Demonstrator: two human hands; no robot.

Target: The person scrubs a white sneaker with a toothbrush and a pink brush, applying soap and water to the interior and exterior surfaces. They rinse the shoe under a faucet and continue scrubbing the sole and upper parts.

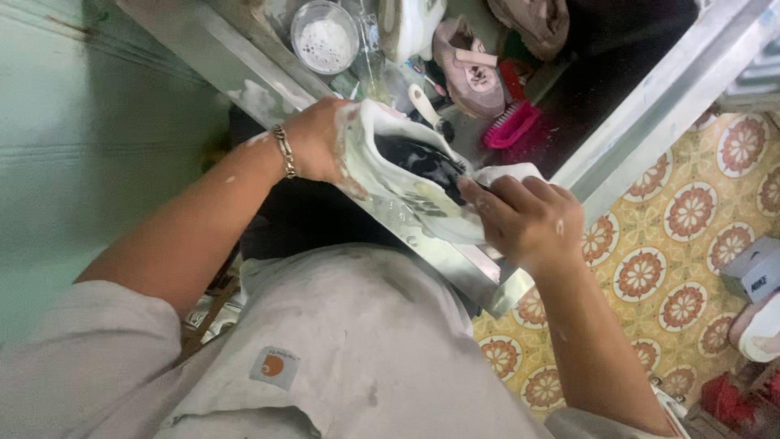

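Soap foam covers a white shoe (406, 183) that both hands hold over the near edge of a metal desk (650, 114) (the view looks down past the person's own chest and pale apron). The left hand (321, 146) is closed around one end of the shoe, fingers wrapped over its foamy upper, with a metal bracelet (283, 151) at the wrist. The right hand (524, 215) is curled shut at the other end, its fingers pressing a white cloth (508, 173) against the shoe's side; whether it grips anything besides the cloth cannot be told. The shoe's dark inner lining shows between the two hands, and the shoe is tilted, its opening turned towards the right hand.

Farther back on the desk, a clear round container (325, 36) holds white foam. Beside it stands a white jug-like vessel (410, 24), and next to that a pink shoe (471, 69) lies with its sole partly up. A pink scrubbing brush (512, 123) rests just beyond the held shoe, and a white-handled brush (424, 106) lies between the hands and the pink shoe. To the right, the floor (691, 211) has orange flower-patterned tiles, with a grey box (756, 268) at its edge.
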